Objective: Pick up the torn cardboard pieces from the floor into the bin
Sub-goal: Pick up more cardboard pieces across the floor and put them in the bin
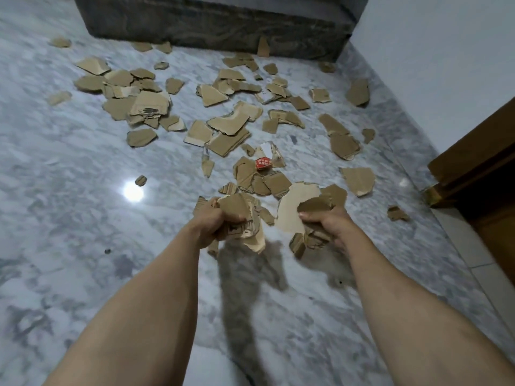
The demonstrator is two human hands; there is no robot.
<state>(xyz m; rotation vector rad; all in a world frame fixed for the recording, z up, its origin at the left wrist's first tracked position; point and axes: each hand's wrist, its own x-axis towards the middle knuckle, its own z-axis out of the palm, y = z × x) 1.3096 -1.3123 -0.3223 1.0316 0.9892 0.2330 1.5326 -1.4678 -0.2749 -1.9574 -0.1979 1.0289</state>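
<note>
You are reaching both arms out over the floor (83,274), and each hand is full. Your left hand (214,221) is squeezing a bunch (245,218) of torn scraps, with the fingers curled tight round them so none are slipping out. Your right hand (331,224) is doing the same with a second bunch (309,238), and its thumb is pressing down on the top scrap. A big pale piece (295,207) is poking out beside that hand; you may be holding it too, but it is hard to tell. You are holding many scraps at once, likely so you are making fewer trips.

Just past your hands, a small pile with a red label (263,163) is lying on the floor, close enough to grab next. A lamp's bright spot (133,191) is shining on the floor to the left.

Farther out, lots more pieces (223,132) are lying all over, right up to the dark block (211,20) at the back. The wall (432,51) and a wooden door (479,160) are standing on the right.

The bin is not showing here, so you will likely be turning to find it. Most of the job is still waiting for you.
</note>
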